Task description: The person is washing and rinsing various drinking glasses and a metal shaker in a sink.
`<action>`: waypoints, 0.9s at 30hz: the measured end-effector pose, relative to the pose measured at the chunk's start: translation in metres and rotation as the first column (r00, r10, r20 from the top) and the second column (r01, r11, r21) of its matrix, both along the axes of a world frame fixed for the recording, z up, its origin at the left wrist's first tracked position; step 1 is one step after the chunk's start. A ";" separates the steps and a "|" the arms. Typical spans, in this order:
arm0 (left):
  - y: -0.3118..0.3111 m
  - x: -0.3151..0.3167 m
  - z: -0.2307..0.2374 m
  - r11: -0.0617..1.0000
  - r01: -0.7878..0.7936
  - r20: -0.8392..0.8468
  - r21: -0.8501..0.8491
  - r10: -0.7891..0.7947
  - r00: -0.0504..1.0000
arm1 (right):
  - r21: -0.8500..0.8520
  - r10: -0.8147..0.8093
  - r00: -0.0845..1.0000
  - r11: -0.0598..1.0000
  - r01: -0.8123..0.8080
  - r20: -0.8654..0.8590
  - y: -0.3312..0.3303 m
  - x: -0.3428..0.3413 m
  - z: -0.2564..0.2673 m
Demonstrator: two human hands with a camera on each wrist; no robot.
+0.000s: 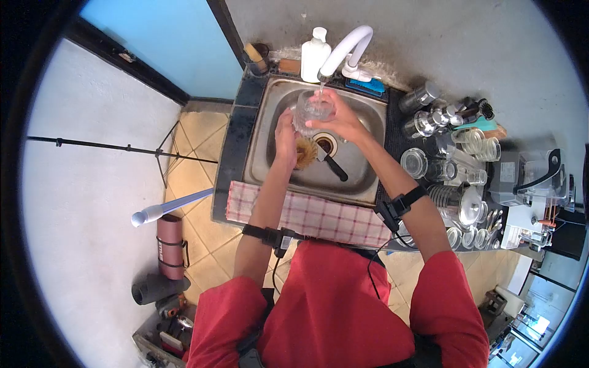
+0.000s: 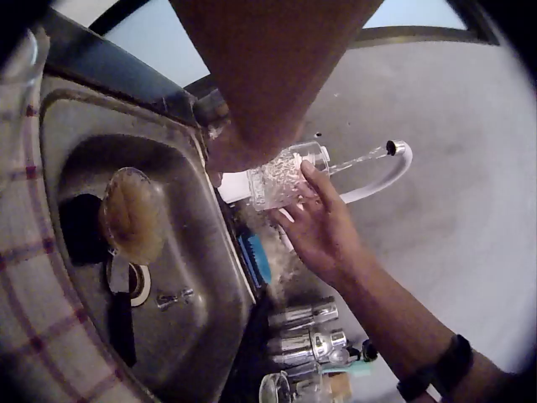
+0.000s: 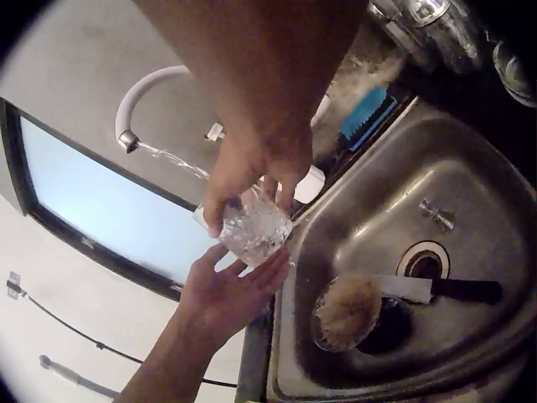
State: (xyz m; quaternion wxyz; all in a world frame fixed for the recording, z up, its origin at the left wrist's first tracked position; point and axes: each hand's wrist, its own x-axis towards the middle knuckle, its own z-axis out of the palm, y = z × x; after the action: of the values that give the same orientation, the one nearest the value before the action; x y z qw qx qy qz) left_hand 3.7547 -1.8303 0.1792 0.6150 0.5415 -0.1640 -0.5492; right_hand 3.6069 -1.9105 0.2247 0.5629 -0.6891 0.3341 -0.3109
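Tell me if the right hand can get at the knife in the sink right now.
Not just yet, it seems: the right hand is gripping the glass. Otherwise likely yes, since the knife lies with its black handle uncovered.

on the bench (image 1: 236,138), a checked cloth (image 1: 307,211) lies at the front, a white bottle (image 1: 314,61) and blue brush (image 1: 366,86) at the back, glassware (image 1: 413,163) and steel shakers (image 1: 420,97) on the right; a rolled mat (image 1: 170,245) sits near the wall (image 1: 98,196).
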 end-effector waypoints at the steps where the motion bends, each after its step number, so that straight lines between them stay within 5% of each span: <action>1: 0.001 0.001 -0.002 1.000 -0.012 -0.003 -0.005 0.012 1.000 | 0.035 0.064 0.992 0.998 -0.061 -0.104 0.001 -0.004 0.007; 6: 0.007 0.000 -0.005 1.000 -0.028 0.000 0.007 0.028 1.000 | -0.052 0.119 0.947 0.989 -0.141 -0.298 0.000 -0.007 -0.003; 9: 0.007 0.000 -0.007 0.999 0.016 0.010 -0.029 -0.015 1.000 | -0.178 -0.085 0.966 0.983 0.041 -0.245 0.006 -0.002 -0.007; 11: 0.009 0.001 -0.007 0.999 0.045 0.013 -0.026 -0.044 0.999 | 0.062 0.044 0.999 0.997 -0.042 -0.031 0.005 -0.003 -0.013; 15: 0.012 0.003 -0.006 1.000 0.007 0.015 -0.004 -0.007 1.000 | 0.123 0.172 0.957 0.982 -0.146 -0.235 -0.005 -0.011 -0.004; 17: 0.013 0.003 -0.004 0.999 0.026 0.033 -0.024 -0.026 0.999 | -0.213 -0.052 0.939 0.977 -0.023 -0.340 0.000 -0.007 -0.003; 18: 0.012 0.002 -0.004 0.999 0.029 0.031 -0.026 -0.028 0.999 | -0.214 -0.054 0.938 0.977 -0.021 -0.341 0.000 -0.007 -0.006; 20: 0.012 0.001 -0.007 1.000 0.014 0.011 -0.009 -0.014 1.000 | -0.112 -0.017 0.979 0.994 -0.006 -0.201 0.000 -0.007 -0.012; 24: 0.012 0.000 -0.009 0.999 0.027 0.002 -0.019 -0.027 1.000 | 0.105 0.155 0.954 0.986 -0.132 -0.256 -0.005 -0.014 -0.006; 26: 0.012 -0.003 -0.007 1.000 0.022 0.015 0.003 -0.022 1.000 | -0.205 -0.014 0.962 0.978 -0.044 -0.274 -0.004 -0.012 -0.021; 27: 0.012 -0.004 -0.007 1.000 0.024 0.014 0.004 -0.024 1.000 | -0.204 -0.016 0.962 0.978 -0.042 -0.274 -0.003 -0.011 -0.021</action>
State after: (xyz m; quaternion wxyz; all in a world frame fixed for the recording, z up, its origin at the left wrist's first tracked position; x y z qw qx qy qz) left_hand 3.7503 -1.8187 0.1725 0.6061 0.5445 -0.1737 -0.5531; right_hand 3.5956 -1.9131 0.2034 0.4381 -0.7828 0.3699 -0.2419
